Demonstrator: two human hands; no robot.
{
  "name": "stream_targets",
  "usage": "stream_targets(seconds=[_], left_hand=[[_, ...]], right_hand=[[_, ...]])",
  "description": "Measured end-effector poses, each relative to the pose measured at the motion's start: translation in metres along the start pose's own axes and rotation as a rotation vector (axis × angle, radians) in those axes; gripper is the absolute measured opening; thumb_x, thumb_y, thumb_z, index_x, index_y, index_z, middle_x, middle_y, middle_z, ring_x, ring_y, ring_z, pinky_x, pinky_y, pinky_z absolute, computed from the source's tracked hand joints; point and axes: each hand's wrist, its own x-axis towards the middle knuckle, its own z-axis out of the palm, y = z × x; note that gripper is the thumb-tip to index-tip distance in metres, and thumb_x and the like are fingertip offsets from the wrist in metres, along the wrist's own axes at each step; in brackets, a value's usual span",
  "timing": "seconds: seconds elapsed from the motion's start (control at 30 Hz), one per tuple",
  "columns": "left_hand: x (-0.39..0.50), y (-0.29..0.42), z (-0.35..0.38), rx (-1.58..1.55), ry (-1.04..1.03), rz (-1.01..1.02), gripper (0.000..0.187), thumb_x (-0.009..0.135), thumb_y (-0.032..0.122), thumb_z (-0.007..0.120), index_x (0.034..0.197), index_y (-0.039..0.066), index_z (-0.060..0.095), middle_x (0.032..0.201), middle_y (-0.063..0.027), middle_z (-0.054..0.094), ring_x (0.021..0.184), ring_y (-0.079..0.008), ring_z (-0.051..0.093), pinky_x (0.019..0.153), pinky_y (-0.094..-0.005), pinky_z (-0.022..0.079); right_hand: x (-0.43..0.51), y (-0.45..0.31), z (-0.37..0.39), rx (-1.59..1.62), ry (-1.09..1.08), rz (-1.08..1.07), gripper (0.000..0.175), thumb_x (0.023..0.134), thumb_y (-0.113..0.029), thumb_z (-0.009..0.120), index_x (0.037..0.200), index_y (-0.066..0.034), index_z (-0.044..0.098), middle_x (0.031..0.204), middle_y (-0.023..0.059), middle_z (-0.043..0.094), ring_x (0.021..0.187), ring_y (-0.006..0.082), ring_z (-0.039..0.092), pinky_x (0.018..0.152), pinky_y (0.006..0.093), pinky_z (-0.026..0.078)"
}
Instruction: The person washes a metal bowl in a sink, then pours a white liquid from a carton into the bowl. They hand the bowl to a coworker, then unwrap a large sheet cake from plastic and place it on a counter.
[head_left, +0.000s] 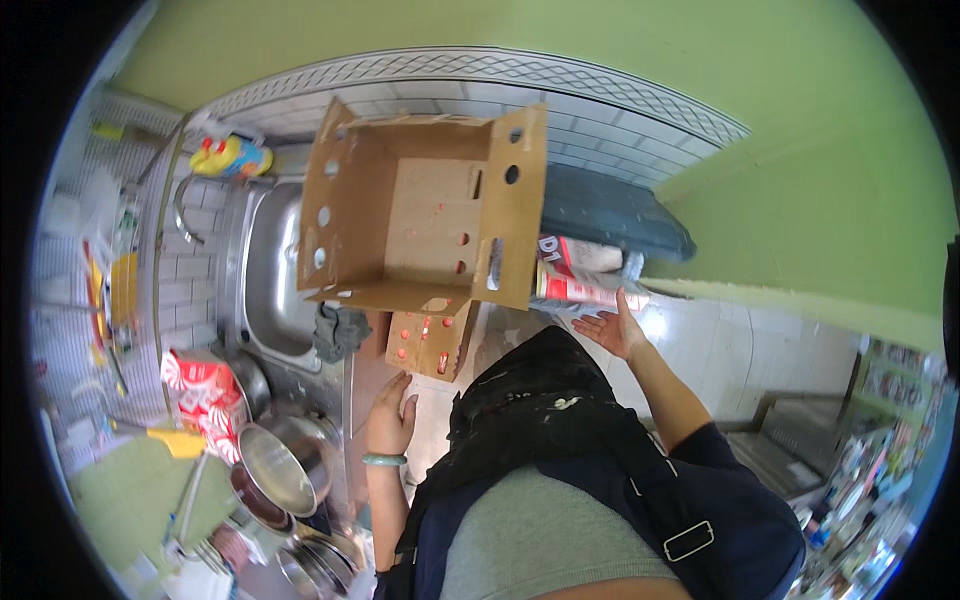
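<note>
A large open cardboard box (439, 217) with round holes in its sides lies before me, partly over the sink. Its flaps are spread, and I see down into it, with no contents showing. Below it stands a smaller cardboard box (426, 341) with red showing through its holes. My left hand (391, 409), a pale green bangle on its wrist, is just short of that lower box and holds nothing. My right hand (613, 330) is spread, palm up and bare, close to a red and white package (581, 287). Whether it touches the package I cannot tell.
A steel sink (281, 262) with a grey cloth (339, 331) on its edge is at left. Steel bowls (277, 469) and a red and white bag (202, 394) crowd the counter. A dark bin (615, 210) stands by the wall. Yellow bottles (231, 157) stand behind the sink.
</note>
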Motion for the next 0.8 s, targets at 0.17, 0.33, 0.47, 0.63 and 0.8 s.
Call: stream_targets(seconds=[0.17, 0.33, 0.47, 0.63, 0.8], left_hand=[[-0.054, 0.017, 0.018, 0.004, 0.086, -0.205, 0.041, 0.089, 0.016, 0.066, 0.127, 0.004, 0.059, 0.141, -0.0212, 0.051, 0.125, -0.0394, 0.053, 0.105, -0.0437, 0.044], [-0.135, 0.023, 0.05, -0.1, 0.199, -0.501, 0.044, 0.09, 0.02, 0.065, 0.131, 0.007, 0.056, 0.146, -0.0208, 0.046, 0.123, -0.0407, 0.052, 0.103, -0.0442, 0.045], [-0.194, 0.023, 0.082, -0.172, 0.387, -0.656, 0.046, 0.089, 0.023, 0.064, 0.131, 0.007, 0.056, 0.145, -0.0194, 0.047, 0.119, -0.0383, 0.056, 0.101, -0.0433, 0.047], [-0.292, 0.014, 0.126, -0.232, 0.55, -0.887, 0.048, 0.086, 0.024, 0.067, 0.131, 0.008, 0.057, 0.146, -0.0173, 0.046, 0.119, -0.0363, 0.057, 0.1, -0.0437, 0.047], [-0.394, 0.019, 0.161, -0.317, 0.537, -1.262, 0.05, 0.085, 0.025, 0.068, 0.131, 0.008, 0.057, 0.145, -0.0156, 0.047, 0.118, -0.0344, 0.058, 0.098, -0.0434, 0.048]], right_hand=[[0.062, -0.015, -0.023, -0.868, 0.176, -0.009, 0.093, 0.082, -0.058, 0.072, 0.146, -0.0024, 0.033, 0.137, 0.0199, 0.044, 0.11, 0.0343, 0.061, 0.089, 0.0463, 0.054], [0.101, -0.026, -0.038, -1.554, -0.265, -0.072, 0.016, 0.097, -0.026, 0.061, 0.1, -0.0111, 0.06, 0.087, -0.0009, 0.057, 0.074, 0.0088, 0.055, 0.066, 0.0269, 0.052], [0.135, -0.001, 0.016, -1.88, -0.665, -0.005, 0.02, 0.098, -0.027, 0.061, 0.1, -0.0065, 0.063, 0.078, 0.0002, 0.058, 0.072, 0.0087, 0.055, 0.064, 0.0256, 0.047], [0.122, 0.133, 0.116, -2.017, -0.809, 0.046, 0.027, 0.098, -0.026, 0.062, 0.118, -0.0085, 0.061, 0.095, 0.0018, 0.067, 0.075, 0.0102, 0.062, 0.063, 0.0243, 0.049], [0.093, 0.307, 0.166, -2.081, -0.857, 0.243, 0.022, 0.097, -0.022, 0.064, 0.114, -0.0077, 0.061, 0.096, 0.0033, 0.064, 0.075, 0.012, 0.061, 0.064, 0.0247, 0.051]])
